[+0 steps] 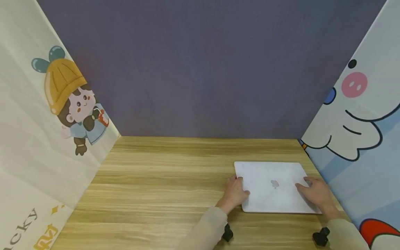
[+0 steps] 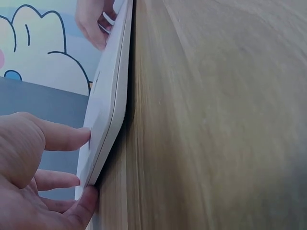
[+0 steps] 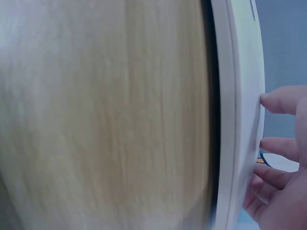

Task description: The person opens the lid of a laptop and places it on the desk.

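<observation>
A closed silver laptop (image 1: 265, 194) with an apple logo on its lid lies at the right side of the wooden table. My left hand (image 1: 233, 192) grips its left edge, the thumb over the lid. In the left wrist view, fingers (image 2: 86, 203) reach round the laptop's corner (image 2: 103, 139). At the opposite edge, my right hand (image 1: 317, 192) holds the laptop with its thumb on the lid. Seen from the right wrist, the fingers (image 3: 276, 175) line the side of the laptop (image 3: 240, 120). A dark gap shows between its underside and the wood.
The wooden table (image 1: 156, 187) spreads to the left of the laptop. A dark grey panel (image 1: 193, 69) stands behind it, with a cartoon-printed sheet on the left (image 1: 31, 121) and another on the right (image 1: 375, 180). Black wrist mounts (image 1: 321, 236) show below the hands.
</observation>
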Demonstrator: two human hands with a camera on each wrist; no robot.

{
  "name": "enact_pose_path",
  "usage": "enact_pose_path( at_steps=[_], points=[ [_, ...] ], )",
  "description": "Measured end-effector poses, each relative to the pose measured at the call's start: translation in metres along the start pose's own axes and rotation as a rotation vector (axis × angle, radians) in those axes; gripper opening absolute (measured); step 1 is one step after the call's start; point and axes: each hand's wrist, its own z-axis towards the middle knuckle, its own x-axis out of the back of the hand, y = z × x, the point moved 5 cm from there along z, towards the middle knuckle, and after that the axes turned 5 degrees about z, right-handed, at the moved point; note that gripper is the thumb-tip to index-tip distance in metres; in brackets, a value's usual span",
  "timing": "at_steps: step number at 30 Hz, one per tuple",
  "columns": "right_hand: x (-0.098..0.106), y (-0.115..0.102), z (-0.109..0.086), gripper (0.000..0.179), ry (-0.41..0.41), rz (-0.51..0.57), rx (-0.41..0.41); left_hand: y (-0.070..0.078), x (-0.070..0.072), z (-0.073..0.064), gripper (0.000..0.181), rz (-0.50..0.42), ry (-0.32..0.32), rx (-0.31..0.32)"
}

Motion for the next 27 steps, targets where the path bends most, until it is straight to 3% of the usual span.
enact_pose_path(
  at_steps=[5,14,22,27],
  points=[
    [-0.002,-0.007,-0.003,0.064,0.027,0.008,0.021,-0.004,0.003,-0.002,0.045,-0.003,0.018,0.019],
    [-0.008,-0.018,-0.007,0.068,-0.032,0.056,-0.032,-0.012,0.013,-0.002,0.045,-0.033,0.033,0.029],
    [-0.015,-0.029,-0.009,0.061,0.021,0.036,0.030,-0.021,0.018,-0.001,0.041,-0.033,0.064,0.046],
    [-0.020,-0.035,-0.010,0.060,0.040,0.039,0.017,-0.026,0.019,-0.002,0.042,-0.044,0.064,0.064]
  ],
)
